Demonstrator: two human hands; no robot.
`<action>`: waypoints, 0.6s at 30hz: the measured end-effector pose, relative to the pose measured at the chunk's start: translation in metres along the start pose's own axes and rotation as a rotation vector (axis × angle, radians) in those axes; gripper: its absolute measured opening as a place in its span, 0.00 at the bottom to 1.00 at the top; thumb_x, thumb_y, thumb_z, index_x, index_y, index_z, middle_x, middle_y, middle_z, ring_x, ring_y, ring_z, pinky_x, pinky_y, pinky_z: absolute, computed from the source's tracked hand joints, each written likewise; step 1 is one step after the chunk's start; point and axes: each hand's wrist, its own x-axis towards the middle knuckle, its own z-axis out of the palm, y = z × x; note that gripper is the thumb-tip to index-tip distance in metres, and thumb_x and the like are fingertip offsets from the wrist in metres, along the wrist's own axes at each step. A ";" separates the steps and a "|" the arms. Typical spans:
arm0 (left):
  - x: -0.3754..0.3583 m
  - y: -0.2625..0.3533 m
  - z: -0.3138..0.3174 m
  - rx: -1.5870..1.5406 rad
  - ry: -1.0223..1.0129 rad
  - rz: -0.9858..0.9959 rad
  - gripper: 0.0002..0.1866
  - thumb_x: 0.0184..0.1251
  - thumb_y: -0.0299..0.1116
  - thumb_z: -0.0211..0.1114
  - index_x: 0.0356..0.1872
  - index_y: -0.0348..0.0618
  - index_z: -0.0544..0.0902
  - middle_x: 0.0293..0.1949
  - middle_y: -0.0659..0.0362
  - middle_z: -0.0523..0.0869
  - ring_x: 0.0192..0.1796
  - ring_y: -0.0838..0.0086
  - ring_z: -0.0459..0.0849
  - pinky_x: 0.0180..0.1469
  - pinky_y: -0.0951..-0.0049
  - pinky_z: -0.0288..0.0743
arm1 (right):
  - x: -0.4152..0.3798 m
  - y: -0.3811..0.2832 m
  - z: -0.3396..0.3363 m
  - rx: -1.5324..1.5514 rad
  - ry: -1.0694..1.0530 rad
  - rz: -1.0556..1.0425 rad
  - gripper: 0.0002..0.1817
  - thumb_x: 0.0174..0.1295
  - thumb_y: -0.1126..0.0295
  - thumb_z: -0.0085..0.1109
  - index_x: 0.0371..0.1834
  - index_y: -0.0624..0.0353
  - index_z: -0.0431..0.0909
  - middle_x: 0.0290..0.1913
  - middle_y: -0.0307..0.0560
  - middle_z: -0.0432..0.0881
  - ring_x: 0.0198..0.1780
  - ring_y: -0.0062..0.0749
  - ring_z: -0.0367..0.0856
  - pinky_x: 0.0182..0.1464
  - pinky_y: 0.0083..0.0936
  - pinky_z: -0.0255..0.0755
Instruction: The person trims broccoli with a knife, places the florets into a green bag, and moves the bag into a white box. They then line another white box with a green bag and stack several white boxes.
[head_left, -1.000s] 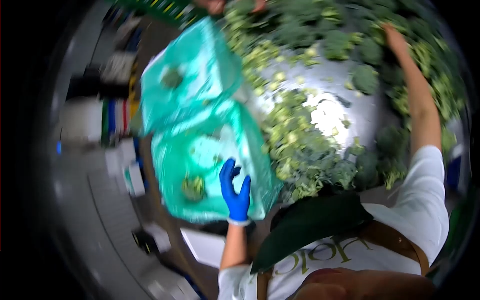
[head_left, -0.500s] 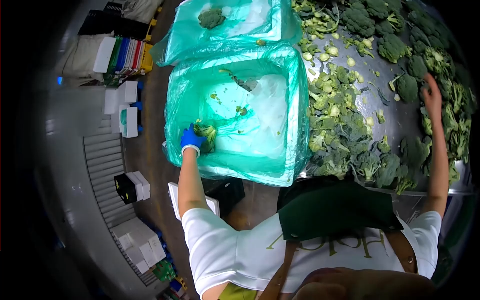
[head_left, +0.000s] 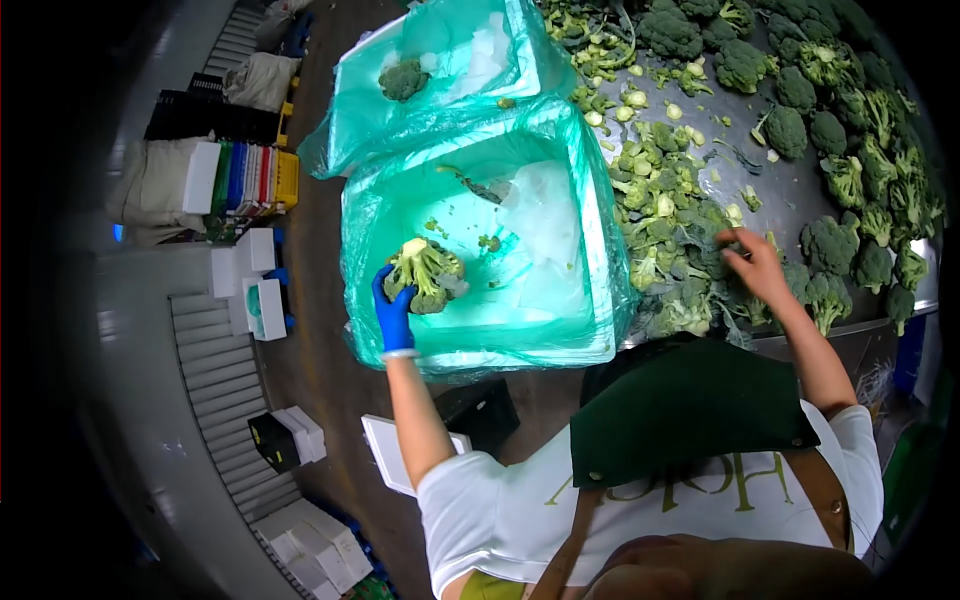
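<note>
My left hand (head_left: 393, 308), in a blue glove, is closed on a broccoli head (head_left: 430, 278). Its cut stem points up, and it is over the left part of a white box lined with green plastic (head_left: 480, 358). Inside that box are a crumpled clear plastic sheet (head_left: 545, 235) and scattered leaf bits. Bare, with fingers apart and slightly bent, my right hand (head_left: 758, 270) hovers at the right edge of a heap of broccoli trimmings (head_left: 655, 205) on the metal table (head_left: 725, 185).
A second lined box (head_left: 355, 85) stands beyond the first, a broccoli head (head_left: 403, 80) in it. Many broccoli heads (head_left: 875, 165) cover the table's right side. Stacked coloured crates (head_left: 245, 180) and white boxes (head_left: 262, 280) stand on the floor at left.
My left hand has lifted the broccoli head from the box's near left corner, and the head is now stem up. My right hand has moved left from the far-right broccoli to the trimmings.
</note>
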 end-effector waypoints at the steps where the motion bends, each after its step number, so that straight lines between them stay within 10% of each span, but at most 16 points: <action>1: -0.013 0.017 0.015 -0.125 0.015 0.001 0.30 0.54 0.23 0.66 0.62 0.44 0.70 0.58 0.53 0.76 0.61 0.63 0.75 0.64 0.66 0.70 | 0.004 -0.010 0.015 -0.088 0.008 -0.182 0.15 0.57 0.77 0.62 0.49 0.60 0.80 0.50 0.49 0.84 0.46 0.41 0.85 0.46 0.30 0.78; 10: -0.088 0.073 0.124 -0.414 -0.136 -0.110 0.32 0.50 0.24 0.63 0.61 0.46 0.70 0.57 0.56 0.74 0.62 0.66 0.73 0.64 0.67 0.68 | 0.041 -0.138 0.050 -0.247 0.107 -0.894 0.25 0.47 0.78 0.64 0.53 0.56 0.80 0.51 0.45 0.84 0.44 0.38 0.87 0.36 0.29 0.81; 18: -0.127 0.104 0.182 -0.248 -0.223 -0.076 0.34 0.41 0.23 0.67 0.58 0.43 0.72 0.56 0.58 0.73 0.62 0.67 0.71 0.68 0.67 0.61 | 0.045 -0.153 0.053 -0.567 0.119 -0.952 0.25 0.54 0.71 0.55 0.60 0.54 0.75 0.41 0.38 0.80 0.28 0.27 0.79 0.23 0.25 0.74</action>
